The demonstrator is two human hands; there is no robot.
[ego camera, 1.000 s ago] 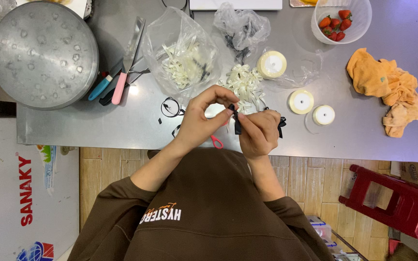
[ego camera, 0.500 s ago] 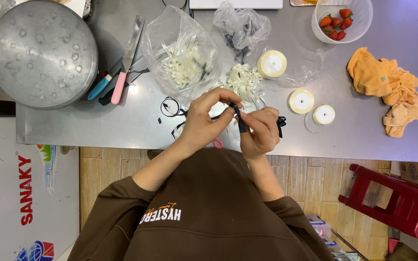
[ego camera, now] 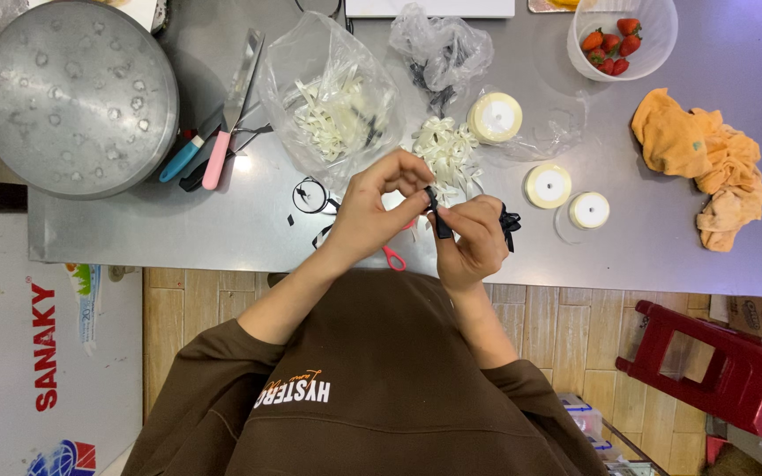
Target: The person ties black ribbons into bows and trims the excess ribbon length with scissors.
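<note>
Two hands: left hand (ego camera: 372,211) and right hand (ego camera: 474,238) meet over the table (ego camera: 663,256) edge, both pinched on a black ribbon (ego camera: 438,214).
Hidden: most of the ribbon sits inside the fingers; a dark bunch shows behind the right hand.
Material: thin, soft black strip; metal table; white ribbon pile (ego camera: 447,150) just beyond.
Axis: the visible strip runs roughly away from the person, slightly tilted.

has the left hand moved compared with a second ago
Yes, slightly. The left hand has shifted down the picture, away from the pile of cream bows, still pinching the black ribbon.
</note>
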